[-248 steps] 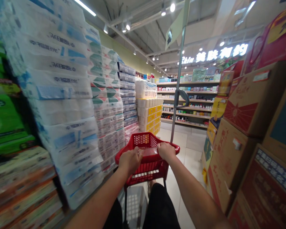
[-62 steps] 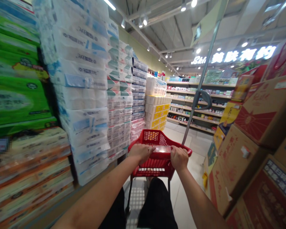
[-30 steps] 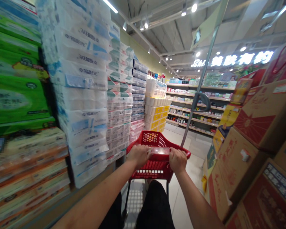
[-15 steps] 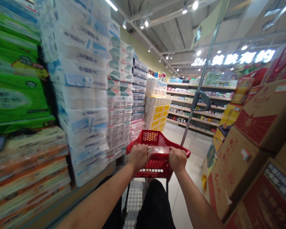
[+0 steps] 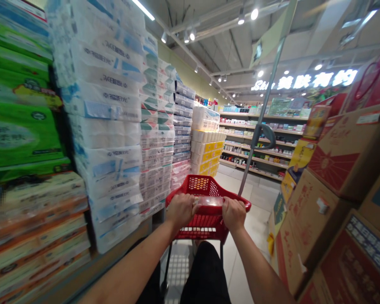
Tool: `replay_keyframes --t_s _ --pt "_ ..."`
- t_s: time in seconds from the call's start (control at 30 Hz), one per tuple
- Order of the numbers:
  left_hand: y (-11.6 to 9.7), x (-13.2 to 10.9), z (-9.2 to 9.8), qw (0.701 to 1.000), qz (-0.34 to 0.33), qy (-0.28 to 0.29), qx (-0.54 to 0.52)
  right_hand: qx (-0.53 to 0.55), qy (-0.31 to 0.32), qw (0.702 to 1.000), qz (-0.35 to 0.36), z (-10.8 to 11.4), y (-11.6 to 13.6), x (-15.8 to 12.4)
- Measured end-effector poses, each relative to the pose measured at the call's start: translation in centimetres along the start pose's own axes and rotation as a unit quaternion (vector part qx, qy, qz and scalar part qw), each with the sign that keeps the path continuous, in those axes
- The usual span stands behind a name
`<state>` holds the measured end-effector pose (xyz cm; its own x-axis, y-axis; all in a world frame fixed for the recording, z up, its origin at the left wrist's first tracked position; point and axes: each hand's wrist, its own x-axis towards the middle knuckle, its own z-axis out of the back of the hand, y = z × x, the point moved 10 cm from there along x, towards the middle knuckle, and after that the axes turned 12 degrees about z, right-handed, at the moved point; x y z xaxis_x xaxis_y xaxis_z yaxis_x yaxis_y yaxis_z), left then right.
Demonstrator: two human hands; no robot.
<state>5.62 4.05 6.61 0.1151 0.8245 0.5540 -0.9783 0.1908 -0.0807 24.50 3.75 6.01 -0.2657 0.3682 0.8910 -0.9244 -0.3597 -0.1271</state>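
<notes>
Both my hands grip the handle bar of a red plastic shopping cart (image 5: pixel 205 232) in front of my body. My left hand (image 5: pixel 181 210) is closed over the bar's left part. Around its right part are wrapped the fingers of my right hand (image 5: pixel 234 214). A clear, shiny cover (image 5: pixel 208 201) lies on the bar between the two hands. The cart's meshed basket shows only partly, and its floor is largely hidden by the handle and my hands. A tall grey pole with a loop grip (image 5: pixel 266 136) rises at the cart's front right.
Stacked toilet-paper packs (image 5: pixel 110 126) and green tissue packs (image 5: pixel 22 122) line the left side. Cardboard cartons (image 5: pixel 313 211) are piled close on the right. Pale floor tiles (image 5: pixel 256 223) run between them toward shelves of small goods (image 5: pixel 256 137) at the back.
The view has shifted slightly, with the cart and surroundings a little further left in the picture. Both hands keep their grip on the bar.
</notes>
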Motion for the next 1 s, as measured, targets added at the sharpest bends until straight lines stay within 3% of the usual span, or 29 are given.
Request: replay_keyframes --t_s 0.3,0.57,0.8,1.0 --pt "0.6 1.8 -0.7 0.995 0.039 0.093 0.002 -0.006 -0.002 1.0 0.0 0.0 0.4 0.2" --pt "0.3 0.2 0.3 1.0 -0.004 -0.007 0.004 -0.001 -0.004 1.0 -0.001 0.0 0.4 0.1" --pt "0.8 1.8 -0.9 0.993 0.039 0.111 0.008 -0.012 -0.002 1.0 0.001 0.0 0.5 0.2" --pt "0.3 -0.1 0.0 1.0 -0.023 -0.002 0.004 -0.007 -0.004 1.0 0.004 0.0 0.5 0.2"
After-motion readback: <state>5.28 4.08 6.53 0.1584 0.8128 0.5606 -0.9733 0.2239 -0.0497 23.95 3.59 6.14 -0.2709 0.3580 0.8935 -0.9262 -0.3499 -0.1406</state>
